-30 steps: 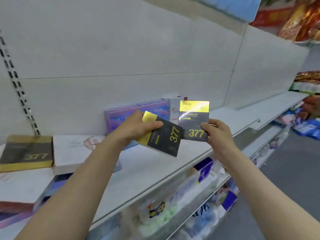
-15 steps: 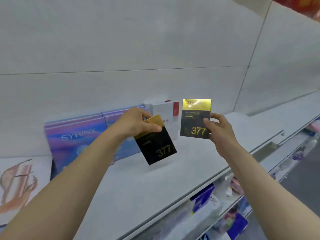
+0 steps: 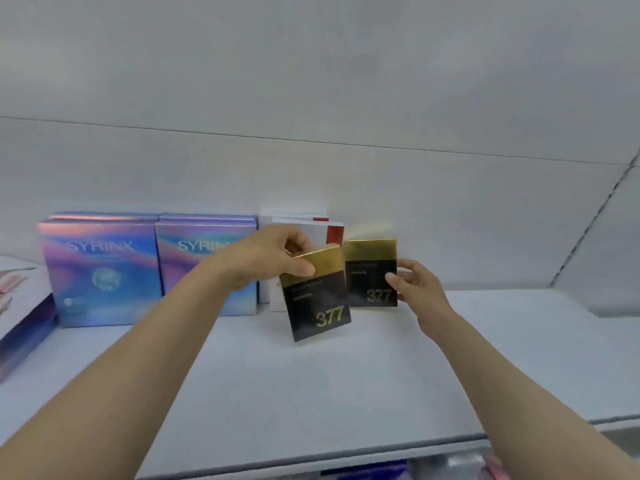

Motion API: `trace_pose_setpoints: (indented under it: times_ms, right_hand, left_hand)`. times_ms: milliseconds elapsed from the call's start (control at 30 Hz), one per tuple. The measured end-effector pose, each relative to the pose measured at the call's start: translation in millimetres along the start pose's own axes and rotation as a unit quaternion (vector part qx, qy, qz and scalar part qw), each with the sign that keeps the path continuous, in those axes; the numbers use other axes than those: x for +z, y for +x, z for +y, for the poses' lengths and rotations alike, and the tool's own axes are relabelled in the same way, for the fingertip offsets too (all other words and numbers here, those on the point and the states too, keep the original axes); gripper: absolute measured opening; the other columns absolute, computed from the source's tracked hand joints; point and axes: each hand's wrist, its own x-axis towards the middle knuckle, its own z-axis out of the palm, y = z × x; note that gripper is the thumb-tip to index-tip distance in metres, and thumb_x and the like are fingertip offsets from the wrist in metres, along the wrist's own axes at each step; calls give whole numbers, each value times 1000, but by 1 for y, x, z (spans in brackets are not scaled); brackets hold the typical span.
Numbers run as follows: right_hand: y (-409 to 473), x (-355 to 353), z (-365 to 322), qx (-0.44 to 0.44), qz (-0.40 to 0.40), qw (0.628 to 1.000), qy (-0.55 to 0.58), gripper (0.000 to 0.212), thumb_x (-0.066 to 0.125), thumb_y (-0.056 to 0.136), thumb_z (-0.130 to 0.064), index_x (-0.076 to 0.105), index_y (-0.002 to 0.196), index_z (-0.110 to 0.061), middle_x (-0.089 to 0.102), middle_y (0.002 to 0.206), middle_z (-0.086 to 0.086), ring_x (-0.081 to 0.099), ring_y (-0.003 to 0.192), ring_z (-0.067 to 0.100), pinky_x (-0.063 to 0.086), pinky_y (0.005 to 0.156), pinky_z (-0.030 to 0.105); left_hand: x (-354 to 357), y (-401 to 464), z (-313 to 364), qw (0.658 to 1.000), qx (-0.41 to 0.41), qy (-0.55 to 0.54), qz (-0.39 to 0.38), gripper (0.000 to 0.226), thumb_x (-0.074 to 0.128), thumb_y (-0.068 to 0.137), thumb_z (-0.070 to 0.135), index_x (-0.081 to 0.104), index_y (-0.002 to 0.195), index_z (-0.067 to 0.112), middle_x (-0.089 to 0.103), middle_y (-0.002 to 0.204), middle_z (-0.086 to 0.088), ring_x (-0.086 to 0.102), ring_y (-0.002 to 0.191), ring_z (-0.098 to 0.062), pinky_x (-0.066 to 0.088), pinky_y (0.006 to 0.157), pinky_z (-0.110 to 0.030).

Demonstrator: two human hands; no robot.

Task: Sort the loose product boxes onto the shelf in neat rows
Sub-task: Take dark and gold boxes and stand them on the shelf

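Black-and-gold boxes marked 377, one in each hand, have dropped from mid-air toward the back of the shelf [image 3: 346, 382] in the last second, so placement looks close. The right hand [image 3: 417, 289] pinches the upright right box [image 3: 371, 273] at its 3 o'clock edge, low beside the white boxes [image 3: 304, 230]. The left hand [image 3: 273, 258] grips the gold top of the left box [image 3: 317, 296], tilted, just at 9 o'clock of the other. Both forearms reach forward. Iridescent SYRINX boxes [image 3: 100, 268] stand at far 9 o'clock.
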Motion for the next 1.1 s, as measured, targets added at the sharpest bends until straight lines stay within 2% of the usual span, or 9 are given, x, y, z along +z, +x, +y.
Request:
trace_pose_setpoints:
  times_ms: [133, 267, 300, 400, 467, 600, 767, 900, 1100]
  right_hand:
    - [22, -1, 11, 2, -14, 1000, -25, 25, 69, 91, -23, 62, 115, -25, 72, 108, 2, 68, 99, 18, 56, 88, 34]
    - [15, -6, -8, -103, 93, 983, -121, 34, 75, 83, -43, 62, 108, -24, 65, 102, -7, 61, 93, 10, 48, 77, 23]
    - [9, -8, -19, -132, 71, 985, -89, 32, 74, 83, -44, 64, 106, -24, 66, 100, -9, 62, 91, 8, 48, 74, 19]
    - [-7, -11, -44, -132, -149, 980, 16, 26, 75, 85, -30, 67, 109, -24, 73, 99, -6, 69, 88, 6, 51, 67, 16]
    - [-7, -13, -47, -137, -196, 971, 5, 28, 78, 82, -21, 69, 109, -20, 75, 97, -1, 71, 89, 10, 55, 71, 20]
    - [12, -29, -38, -128, -116, 984, 36, 28, 80, 81, -19, 67, 107, -18, 76, 91, 0, 73, 89, 15, 59, 81, 32]
    - [33, -36, -12, -86, -59, 994, -10, 34, 84, 76, -25, 62, 103, -24, 76, 90, -2, 72, 88, 17, 58, 87, 44]
    - [39, -26, -4, -97, -31, 992, -77, 32, 83, 77, -30, 62, 101, -25, 70, 95, -5, 67, 91, 16, 58, 83, 35]
    - [40, -6, -1, -99, -23, 989, -112, 45, 82, 77, -37, 54, 108, -23, 64, 95, -12, 62, 88, 6, 49, 69, 17]
  left_hand:
    - [17, 2, 6, 998, 15, 3, 67, 19, 78, 78, 21, 71, 94, 30, 70, 97, 7, 62, 99, -16, 51, 92, -40]
    - [29, 7, 22, 994, 18, 2, 105, 24, 80, 77, 28, 70, 99, 30, 70, 96, 7, 63, 97, -13, 51, 85, -31]
    - [31, 11, 26, 993, 25, -3, 114, 26, 81, 76, 28, 68, 99, 29, 70, 95, 5, 65, 94, -14, 52, 83, -30]
    - [39, 22, 44, 991, 48, -8, 126, 29, 83, 73, 26, 65, 95, 23, 71, 90, 0, 66, 86, -18, 51, 74, -31]
    - [46, 29, 52, 988, 72, 12, 136, 28, 83, 74, 28, 64, 95, 24, 71, 90, 2, 66, 86, -15, 53, 74, -29]
    - [57, 37, 43, 953, 111, 131, 250, 36, 76, 80, 36, 63, 111, 25, 64, 113, 11, 55, 107, -8, 44, 87, -19]
    - [55, 48, -1, 878, 120, 308, 347, 59, 77, 74, 47, 59, 126, 25, 59, 128, 4, 42, 125, -19, 31, 106, -32]
    - [63, 53, -11, 847, 118, 354, 380, 63, 75, 74, 51, 56, 129, 27, 57, 131, 3, 45, 127, -20, 17, 116, -38]
    - [62, 54, -25, 832, 122, 376, 389, 65, 72, 80, 47, 51, 136, 24, 53, 141, 3, 43, 134, -19, 16, 119, -41]
